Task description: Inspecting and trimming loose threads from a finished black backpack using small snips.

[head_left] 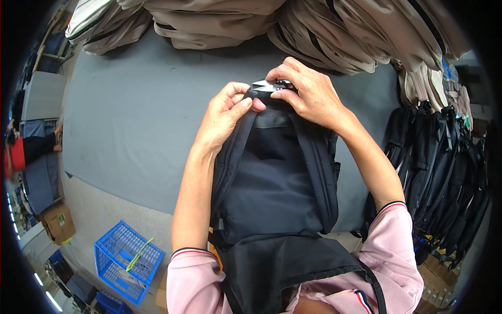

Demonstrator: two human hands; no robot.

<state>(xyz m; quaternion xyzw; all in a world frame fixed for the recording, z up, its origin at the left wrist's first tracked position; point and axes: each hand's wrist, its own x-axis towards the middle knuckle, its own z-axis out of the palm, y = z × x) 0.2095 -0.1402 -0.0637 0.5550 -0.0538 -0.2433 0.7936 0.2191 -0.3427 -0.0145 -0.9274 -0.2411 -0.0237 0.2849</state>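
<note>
1. Head view, centre: a black backpack [272, 183] lies on a grey-covered table [125, 115], its two padded straps running up its sides and its top end toward the upper middle of the frame.
2. Head view, upper middle: the left hand [224, 111] has thumb and fingers closed in a pinch on black material at the backpack's top end.
3. Just right of it, the right hand [312, 91] grips small metal snips [265, 87] between thumb and fingers; the blades point left, close to the left fingertips, and look slightly parted. Whether they touch the material I cannot tell.
4. Bottom centre: black cloth [293, 254] covers part of the person's pink shirt [389, 256], next to the backpack's lower end.
5. Top edge: beige bags [214, 23] are heaped along the table.
6. Right side: black bags [439, 162] hang in a row.
7. Lower left: a blue plastic basket [107, 251] bears a yellow-green strip [139, 255]; a cardboard box [57, 224] stands farther left.
8. Left edge: another person's red garment [17, 154] shows.
</note>
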